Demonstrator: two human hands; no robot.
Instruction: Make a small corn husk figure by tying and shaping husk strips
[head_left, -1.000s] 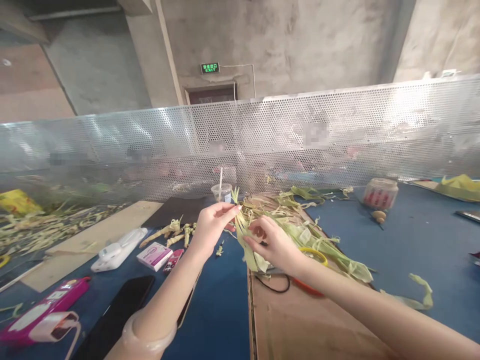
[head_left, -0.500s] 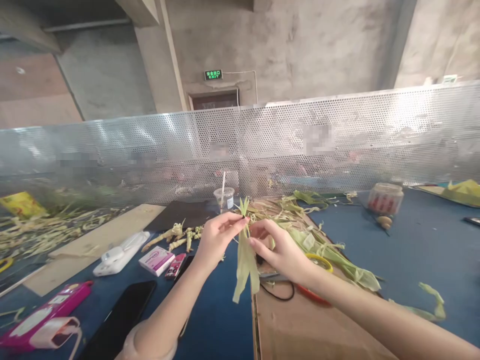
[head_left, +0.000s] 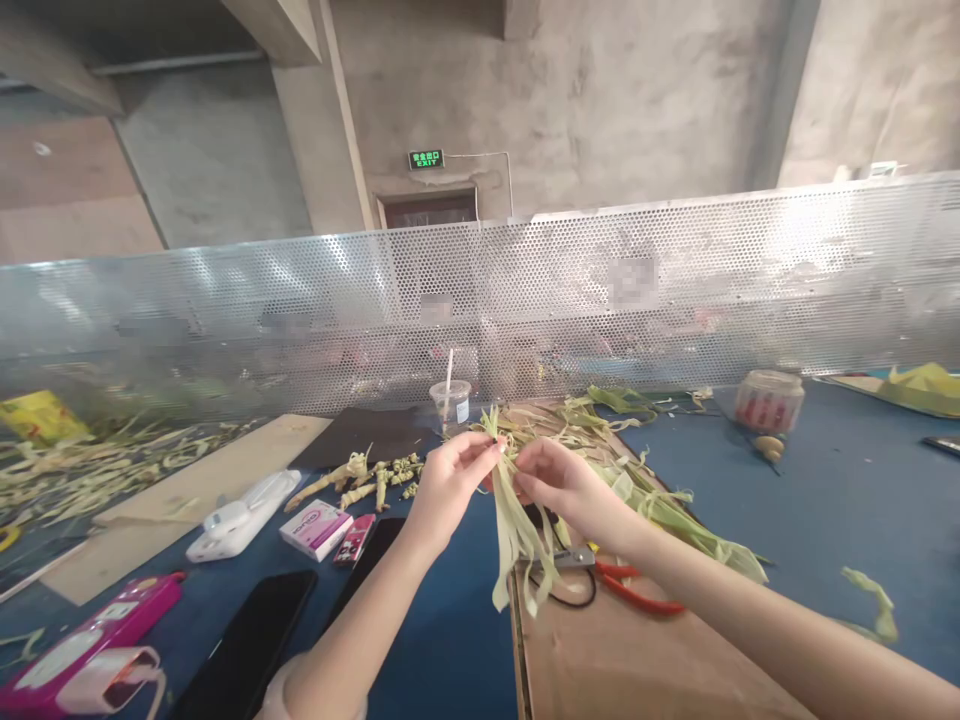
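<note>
Husk strips (head_left: 513, 545) pinched by left fingers (head_left: 481, 461), hanging below, right fingers (head_left: 537, 489) alongside, grip unclear

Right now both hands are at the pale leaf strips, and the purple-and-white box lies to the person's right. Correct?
Not quite: the purple-and-white box lies to the person's left, as the head view shows. The left hand and right hand are at the pale leaf strips, as you said.
</note>
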